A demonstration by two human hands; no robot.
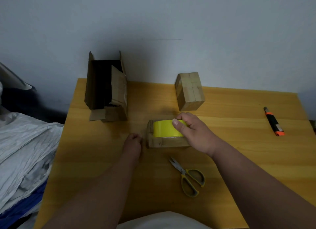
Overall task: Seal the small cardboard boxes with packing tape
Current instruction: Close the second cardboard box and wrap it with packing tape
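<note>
On the wooden table (230,151) a small cardboard box (164,141) lies near the middle, and a roll of yellow tape (164,128) rests on top of it — gripped by the right hand (191,131), thumb over the roll's upper edge. The left hand (134,143) sits just beside the box's left end, fingers curled; whether they pinch anything cannot be told. Behind stand a taped box (189,92) and a larger open carton (106,86). Yellow-handled scissors (189,177) lie nearer the person — a utility knife (273,121) far right.

No readable text, label, brand, number or sign appeared on anything in view, boxes and tape roll included.
</note>
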